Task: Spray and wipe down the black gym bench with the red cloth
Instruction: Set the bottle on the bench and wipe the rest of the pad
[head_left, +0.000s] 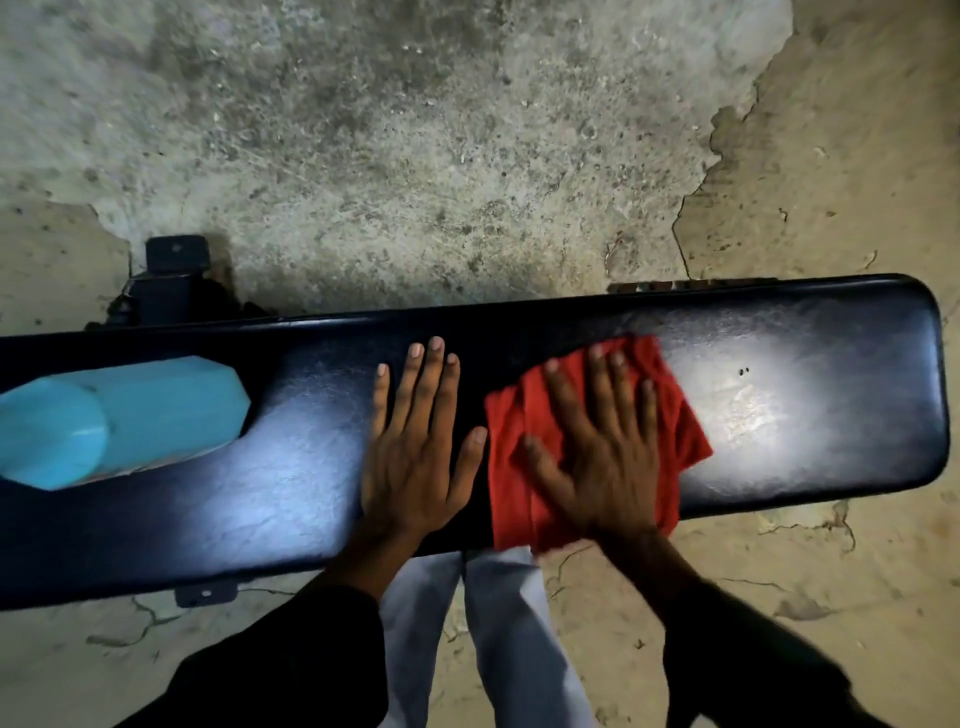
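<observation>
The black gym bench (291, 467) runs across the view from left to right, its padded top shiny under the light. A red cloth (519, 467) lies crumpled on the pad right of centre, with one corner hanging over the near edge. My right hand (602, 447) presses flat on the cloth, fingers spread. My left hand (421, 441) rests flat on the bare pad just left of the cloth, fingers apart, holding nothing. A light blue spray bottle (124, 415) stands on the bench at the far left, seen from above.
A dark metal bench bracket (174, 280) sticks out behind the pad at the left, and a small foot (205, 592) shows under the near edge. Rough, cracked concrete floor (415, 130) surrounds the bench. My light trousers (498, 623) are below.
</observation>
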